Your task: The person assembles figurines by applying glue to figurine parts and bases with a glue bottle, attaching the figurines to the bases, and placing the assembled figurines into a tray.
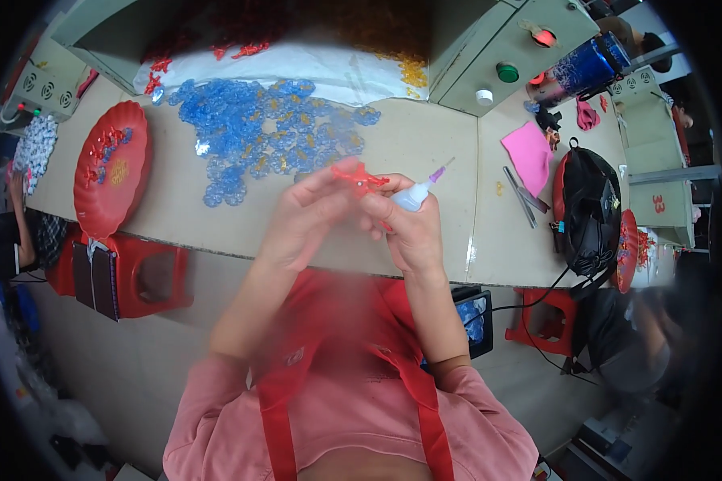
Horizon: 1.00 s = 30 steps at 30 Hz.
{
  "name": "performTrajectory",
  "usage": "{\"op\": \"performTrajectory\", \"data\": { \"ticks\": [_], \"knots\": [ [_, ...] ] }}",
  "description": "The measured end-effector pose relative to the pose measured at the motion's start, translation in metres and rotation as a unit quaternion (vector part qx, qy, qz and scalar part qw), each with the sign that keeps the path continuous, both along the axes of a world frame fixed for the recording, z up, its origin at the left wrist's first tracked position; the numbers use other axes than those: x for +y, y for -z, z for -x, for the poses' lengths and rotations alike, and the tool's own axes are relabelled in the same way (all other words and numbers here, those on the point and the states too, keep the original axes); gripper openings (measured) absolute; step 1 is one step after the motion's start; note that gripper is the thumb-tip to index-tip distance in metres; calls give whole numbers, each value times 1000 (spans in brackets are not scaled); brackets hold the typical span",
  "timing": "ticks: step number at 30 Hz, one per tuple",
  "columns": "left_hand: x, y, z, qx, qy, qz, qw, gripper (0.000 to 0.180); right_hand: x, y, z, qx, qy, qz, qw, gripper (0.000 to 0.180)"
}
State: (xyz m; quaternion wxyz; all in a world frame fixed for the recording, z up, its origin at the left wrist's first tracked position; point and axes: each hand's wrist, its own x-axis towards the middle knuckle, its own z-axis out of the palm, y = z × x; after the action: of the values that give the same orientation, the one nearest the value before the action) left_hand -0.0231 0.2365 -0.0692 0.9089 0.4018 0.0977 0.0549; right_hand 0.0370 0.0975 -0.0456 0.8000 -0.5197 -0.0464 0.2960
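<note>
2 hands at a red plastic piece, needle-tipped bottle in the right

Taking the hands as the clock's centre, the left hand [303, 215] is closed at its fingertips on a small, glossy red plastic piece [361, 177] of irregular, branching shape. The piece is raised above the near part of the pale, smooth worktop [425, 132], between the 2 hands. The right hand [413, 230] grasps a small white squeeze bottle [411, 197] with a purple collar and thin needle aimed toward 1 to 2 o'clock; its fingertips also meet the right side of the red piece, though their exact contact is hidden.

At 10 o'clock, many translucent blue plastic pieces [241, 120] lie spread out, some showing yellow. At 9 o'clock is a red, scallop-rimmed plastic plate [130, 188] bearing red, blue and yellow bits. Toward 11 to 12 o'clock, a white cloth [297, 72] lies under the grey-green metal housing [477, 60], with red and amber pieces on it.

Toward 2 o'clock, a round green button [507, 72] sits on the housing's front; farther that way stands a shiny blue cylinder [582, 72]. Near 3 o'clock are a bright pink sheet [527, 159], slim metal tools [521, 196] and, beyond them, a black bag [592, 212].
</note>
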Motion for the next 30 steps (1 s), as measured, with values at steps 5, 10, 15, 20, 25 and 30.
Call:
{"op": "performTrajectory", "data": {
  "ticks": [5, 10, 15, 20, 25, 30],
  "knots": [
    [-7, 8, 2, -98, 28, 38, 994, 53, -12, 5, -1, 135, -100, -116, 979, 16],
    [-5, 14, 3, -149, 42, -8, 988, 45, -7, 5, 7, 176, -107, -96, 974, 18],
    [5, 5, 10, -114, 4, 58, 992, 44, -9, 6, 16, 43, -42, 40, 997, 20],
    [11, 10, 13, -2, 37, 398, 917, 35, -27, 6, 22, -160, 17, 166, 973, 41],
    [6, -3, 16, 64, 42, 348, 934, 30, -35, -13, 27, -185, 54, 129, 973, 42],
    [-3, -16, 17, 126, -21, 295, 947, 28, -44, -19, 42, -348, 108, 195, 911, 30]
  ]
}}
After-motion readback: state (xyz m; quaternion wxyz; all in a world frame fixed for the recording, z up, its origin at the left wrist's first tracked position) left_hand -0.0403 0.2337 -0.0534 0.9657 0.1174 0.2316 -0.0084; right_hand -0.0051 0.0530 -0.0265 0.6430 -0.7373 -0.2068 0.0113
